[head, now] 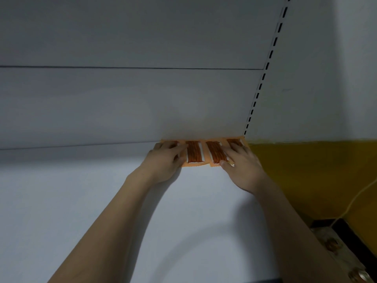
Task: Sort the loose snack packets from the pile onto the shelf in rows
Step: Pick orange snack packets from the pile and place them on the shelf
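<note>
**Both hands flat on a row of orange packets at the back of the shelf**

The wide white flat shelf board (81, 201) fills the lower left and middle of the frame, and the white panelled back wall (122, 99) rises behind it across the whole upper half. A white upright rail with a column of dark slots (263, 78) runs down the right of centre to the shelf's back corner. To the right of that rail sits a plain white wall with a mustard-yellow lower band (306, 170), and a thin pale cord (355, 199) crosses the yellow toward the lower right corner.

Two bare forearms reach up from the bottom edge toward the middle of the frame. The left hand (165, 160) lies palm down with fingers stretched nearly straight — it presses on the leftmost end of the row, gripping nothing that can be seen. The right hand (242, 166) does likewise on the right end, fingers extended over the packets and thumb beside their front edge.

The row of flat orange snack packets with clear windows showing reddish-brown sticks (195, 153) lies just right of centre, side by side, its back edge touching the back wall and its right end beside the foot of the slotted rail. Four windows show; two are partly covered by fingers.
</note>
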`<state>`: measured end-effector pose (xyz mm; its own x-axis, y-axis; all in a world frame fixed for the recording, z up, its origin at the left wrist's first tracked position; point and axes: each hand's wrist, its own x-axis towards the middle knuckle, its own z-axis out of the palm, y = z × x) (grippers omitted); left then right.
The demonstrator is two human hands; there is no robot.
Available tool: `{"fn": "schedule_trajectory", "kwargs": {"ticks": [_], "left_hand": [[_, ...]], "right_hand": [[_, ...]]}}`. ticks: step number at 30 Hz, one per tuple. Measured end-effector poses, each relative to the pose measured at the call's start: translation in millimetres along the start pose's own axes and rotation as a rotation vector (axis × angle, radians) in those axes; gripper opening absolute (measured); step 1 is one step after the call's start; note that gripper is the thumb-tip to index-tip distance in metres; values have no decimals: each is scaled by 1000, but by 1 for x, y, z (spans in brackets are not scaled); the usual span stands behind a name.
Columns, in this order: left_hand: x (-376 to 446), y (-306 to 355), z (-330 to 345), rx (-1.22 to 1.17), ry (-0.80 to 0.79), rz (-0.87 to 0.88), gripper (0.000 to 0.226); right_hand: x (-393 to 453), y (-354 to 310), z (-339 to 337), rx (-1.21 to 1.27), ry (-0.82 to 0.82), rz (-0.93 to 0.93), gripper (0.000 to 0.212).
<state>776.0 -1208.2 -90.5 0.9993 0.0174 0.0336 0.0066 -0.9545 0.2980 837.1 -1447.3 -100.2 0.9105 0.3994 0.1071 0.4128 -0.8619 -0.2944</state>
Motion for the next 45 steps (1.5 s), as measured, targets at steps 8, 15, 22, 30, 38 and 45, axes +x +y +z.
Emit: {"fn": "schedule_trajectory", "kwargs": {"ticks": [8, 15, 22, 30, 38, 45], "left_hand": [[-2, 7, -2, 71, -47, -12, 53], [1, 6, -3, 64, -54, -12, 52], [-1, 9, -5, 28, -47, -18, 55], [-32, 19, -27, -74, 13, -148, 58], [-145, 11, -49, 54, 45, -567, 59], [-299, -2, -84, 106, 176, -909, 63]], "right_hand": [[-3, -4, 1, -12, 20, 24, 50], [-6, -6, 1, -16, 40, 41, 49], [-9, -11, -2, 14, 48, 49, 48], [-16, -60, -37, 150, 136, -163, 34], [-44, -125, -49, 209, -77, -461, 42], [-108, -221, -41, 198, -313, -762, 55]]}}
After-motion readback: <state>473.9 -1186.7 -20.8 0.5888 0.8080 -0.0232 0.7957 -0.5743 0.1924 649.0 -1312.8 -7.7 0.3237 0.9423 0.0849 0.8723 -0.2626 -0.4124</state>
